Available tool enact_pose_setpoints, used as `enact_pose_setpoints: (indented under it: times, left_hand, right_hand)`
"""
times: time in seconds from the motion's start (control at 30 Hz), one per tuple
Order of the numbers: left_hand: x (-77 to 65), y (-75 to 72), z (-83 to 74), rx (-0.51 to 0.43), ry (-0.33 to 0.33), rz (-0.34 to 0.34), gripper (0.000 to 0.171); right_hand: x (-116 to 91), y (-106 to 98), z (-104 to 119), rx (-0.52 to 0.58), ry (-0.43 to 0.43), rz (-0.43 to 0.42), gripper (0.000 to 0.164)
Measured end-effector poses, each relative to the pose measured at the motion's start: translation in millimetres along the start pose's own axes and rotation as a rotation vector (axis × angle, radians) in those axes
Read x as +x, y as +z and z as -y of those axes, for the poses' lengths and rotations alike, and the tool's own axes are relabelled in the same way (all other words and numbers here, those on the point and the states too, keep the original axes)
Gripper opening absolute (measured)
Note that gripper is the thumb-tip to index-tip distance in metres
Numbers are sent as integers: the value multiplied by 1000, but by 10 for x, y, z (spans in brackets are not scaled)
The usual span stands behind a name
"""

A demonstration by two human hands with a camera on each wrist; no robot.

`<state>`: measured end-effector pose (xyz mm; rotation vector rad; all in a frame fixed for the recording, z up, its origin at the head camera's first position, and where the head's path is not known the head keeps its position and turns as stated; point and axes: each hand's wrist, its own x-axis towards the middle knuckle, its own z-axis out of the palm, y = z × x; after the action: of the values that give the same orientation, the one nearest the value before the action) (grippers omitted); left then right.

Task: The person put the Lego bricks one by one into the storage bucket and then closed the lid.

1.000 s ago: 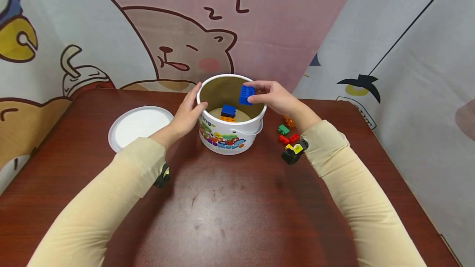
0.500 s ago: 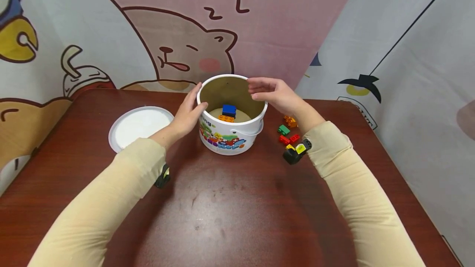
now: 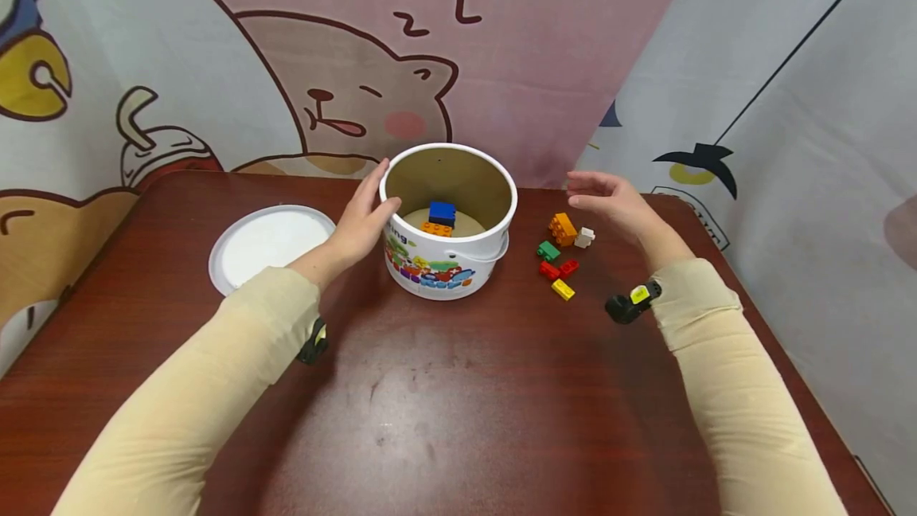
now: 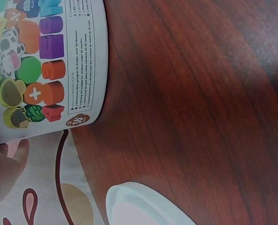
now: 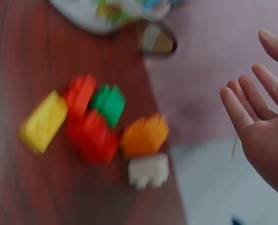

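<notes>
In the head view my left hand (image 3: 356,221) rests against the left side of a white bucket (image 3: 494,242), fingers extended along its rim. The left wrist view has that hand (image 4: 6,168) touching the printed bucket wall (image 4: 85,61). A blue brick (image 3: 442,214) and an orange brick (image 3: 436,229) lie inside the bucket. My right hand (image 3: 612,201) hovers empty, fingers loosely extended, above and right of a white brick (image 3: 584,237) and an orange brick (image 3: 563,229). Nearby are a green brick (image 3: 548,252), red bricks (image 3: 550,270) and a yellow brick (image 3: 563,290).
A round white lid (image 3: 275,245) lies on the brown table (image 3: 444,388) left of the bucket. Behind the table hangs a cloth (image 3: 530,46) with cartoon drawings. The bucket's handle (image 3: 503,249) hangs at its right side.
The right hand let go of a blue brick over the bucket and then moved right, above the loose bricks. The white brick has come into view. The left hand has stayed put.
</notes>
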<state>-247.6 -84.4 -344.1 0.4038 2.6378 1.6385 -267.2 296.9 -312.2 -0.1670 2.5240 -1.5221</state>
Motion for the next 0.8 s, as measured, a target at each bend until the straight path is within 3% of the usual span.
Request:
enact_pose_setpoints:
  times: [0.13, 0.27, 0.53, 0.8]
  left_hand:
    - [-6, -4, -2, -3, 2, 0, 65]
    - [-9, -3, -9, -4, 3, 2, 65]
    - [-4, -5, 10, 1, -2, 0, 65]
    - [2, -5, 15, -8, -3, -1, 65]
  right_hand:
    - [-40, -142, -293, -92, 112, -13, 62]
    - [-64, -202, -543, -59, 201, -32, 65]
    - [-66, -192, -834, 37, 239, -71, 70]
    - [-16, -165, -1004, 12, 219, -70, 67]
